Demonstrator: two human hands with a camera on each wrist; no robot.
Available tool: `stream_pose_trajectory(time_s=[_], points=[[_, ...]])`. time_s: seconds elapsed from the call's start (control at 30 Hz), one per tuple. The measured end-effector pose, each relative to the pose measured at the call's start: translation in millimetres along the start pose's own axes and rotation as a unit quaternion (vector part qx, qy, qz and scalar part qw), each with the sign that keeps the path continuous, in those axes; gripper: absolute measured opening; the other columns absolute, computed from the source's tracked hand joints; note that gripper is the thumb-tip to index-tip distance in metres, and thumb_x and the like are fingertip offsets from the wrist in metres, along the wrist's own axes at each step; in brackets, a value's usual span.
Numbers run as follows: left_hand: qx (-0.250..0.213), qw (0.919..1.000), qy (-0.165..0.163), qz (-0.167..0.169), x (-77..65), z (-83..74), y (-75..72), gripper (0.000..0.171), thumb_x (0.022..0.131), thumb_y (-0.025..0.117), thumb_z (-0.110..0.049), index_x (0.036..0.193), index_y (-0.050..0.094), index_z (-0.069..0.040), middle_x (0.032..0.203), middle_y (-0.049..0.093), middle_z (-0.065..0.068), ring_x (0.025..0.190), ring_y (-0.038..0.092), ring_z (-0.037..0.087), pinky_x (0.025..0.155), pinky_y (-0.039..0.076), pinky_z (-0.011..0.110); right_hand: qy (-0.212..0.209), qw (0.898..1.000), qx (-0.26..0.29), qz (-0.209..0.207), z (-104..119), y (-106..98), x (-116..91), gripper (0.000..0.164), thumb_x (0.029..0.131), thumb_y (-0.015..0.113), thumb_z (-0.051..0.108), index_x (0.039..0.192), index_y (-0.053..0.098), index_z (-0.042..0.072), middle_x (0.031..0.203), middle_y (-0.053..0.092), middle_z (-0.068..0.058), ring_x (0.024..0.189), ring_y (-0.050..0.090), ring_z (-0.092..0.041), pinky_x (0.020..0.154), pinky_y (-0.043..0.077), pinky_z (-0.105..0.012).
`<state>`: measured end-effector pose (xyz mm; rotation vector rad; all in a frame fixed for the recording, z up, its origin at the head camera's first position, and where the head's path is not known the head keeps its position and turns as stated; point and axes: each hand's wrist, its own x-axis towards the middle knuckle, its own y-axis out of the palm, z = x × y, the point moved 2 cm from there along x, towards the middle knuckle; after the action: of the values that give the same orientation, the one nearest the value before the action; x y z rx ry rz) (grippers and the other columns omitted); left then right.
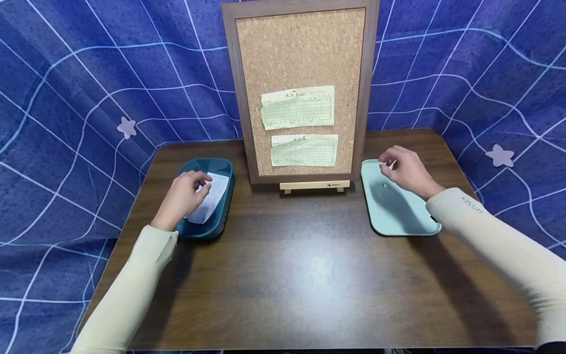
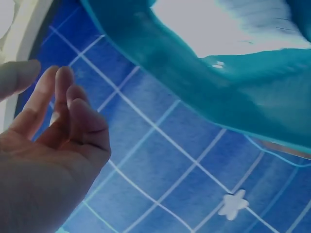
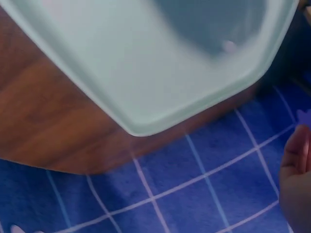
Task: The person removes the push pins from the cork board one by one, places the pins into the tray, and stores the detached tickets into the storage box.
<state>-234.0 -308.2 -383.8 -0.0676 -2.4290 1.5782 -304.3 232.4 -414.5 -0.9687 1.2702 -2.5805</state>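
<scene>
In the head view, my left hand (image 1: 186, 192) hovers over a dark teal tray (image 1: 226, 209), thumb apart from the loosely bent fingers and nothing between them. White paper slips (image 1: 215, 196) with print on them lie in that tray. On the other side, my right hand (image 1: 409, 169) is above a pale mint tray (image 1: 380, 216), its thumb and fingertips brought together. At those fingertips a small purple pushpin (image 3: 303, 116) shows at the edge of the right wrist view, mostly cut off. Another small, pinkish pushpin (image 1: 384, 186) lies in the mint tray.
A framed cork board (image 1: 302, 54) stands on a small wooden easel (image 1: 315, 186) between the trays. Two printed green forms, an upper form (image 1: 298, 108) and a lower form (image 1: 304, 151), are pinned to it. A blue curtain (image 1: 88, 73) hangs behind the brown table (image 1: 283, 275).
</scene>
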Motion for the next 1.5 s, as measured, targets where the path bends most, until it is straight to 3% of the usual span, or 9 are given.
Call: stream_pose_trajectory(time_s=[0.23, 0.53, 0.93, 1.23, 1.5], points=[[-0.029, 0.9977, 0.027, -0.054, 21.0, -30.5, -5.2, 0.018, 0.088, 0.061, -0.011, 0.104, 0.065, -0.003, 0.089, 0.062, 0.013, 0.084, 0.053, 0.031, 0.074, 0.04, 0.044, -0.034, 0.998, 0.009, -0.043, 28, -9, 20, 0.008, 0.077, 0.066, 0.001, 0.085, 0.065, 0.003, 0.078, 0.057, -0.005, 0.067, 0.052, -0.014, 0.062, 0.038, -0.022], [-0.058, 0.9962, 0.031, -0.057, 43.5, -58.1, -14.4, 0.024, 0.091, 0.061, -0.016, 0.111, 0.063, -0.004, 0.097, 0.063, 0.012, 0.089, 0.053, 0.027, 0.08, 0.041, 0.042, -0.059, 0.998, 0.005, -0.039, 46, -11, 33, 0.009, 0.078, 0.067, 0.001, 0.086, 0.064, 0.003, 0.078, 0.057, -0.005, 0.067, 0.052, -0.013, 0.062, 0.038, -0.023], [-0.086, 0.9874, 0.06, -0.119, 85.6, -101.1, -19.9, 0.026, 0.091, 0.06, -0.02, 0.109, 0.063, -0.002, 0.092, 0.063, 0.01, 0.081, 0.056, 0.022, 0.075, 0.043, 0.035, -0.074, 0.996, 0.022, -0.036, 77, -16, 76, 0.008, 0.08, 0.065, 0.002, 0.088, 0.064, 0.001, 0.082, 0.058, -0.008, 0.069, 0.055, -0.015, 0.062, 0.041, -0.026], [-0.077, 0.9879, 0.016, -0.134, 118.5, -129.6, -22.4, 0.03, 0.093, 0.057, -0.028, 0.113, 0.062, -0.006, 0.095, 0.063, 0.004, 0.082, 0.054, 0.017, 0.076, 0.041, 0.031, -0.08, 0.997, 0.009, -0.016, 103, -19, 114, 0.007, 0.081, 0.062, -0.001, 0.088, 0.06, 0.001, 0.086, 0.055, -0.009, 0.075, 0.053, -0.021, 0.066, 0.039, -0.028], [-0.072, 0.9835, -0.045, -0.16, 143.8, -148.8, -15.6, 0.03, 0.092, 0.056, -0.034, 0.107, 0.065, -0.009, 0.095, 0.063, 0.002, 0.087, 0.057, 0.015, 0.078, 0.044, 0.03, -0.05, 0.999, -0.001, 0.016, 128, -7, 156, 0.015, 0.083, 0.06, 0.0, 0.098, 0.062, -0.001, 0.098, 0.06, -0.012, 0.086, 0.058, -0.022, 0.079, 0.044, -0.035]])
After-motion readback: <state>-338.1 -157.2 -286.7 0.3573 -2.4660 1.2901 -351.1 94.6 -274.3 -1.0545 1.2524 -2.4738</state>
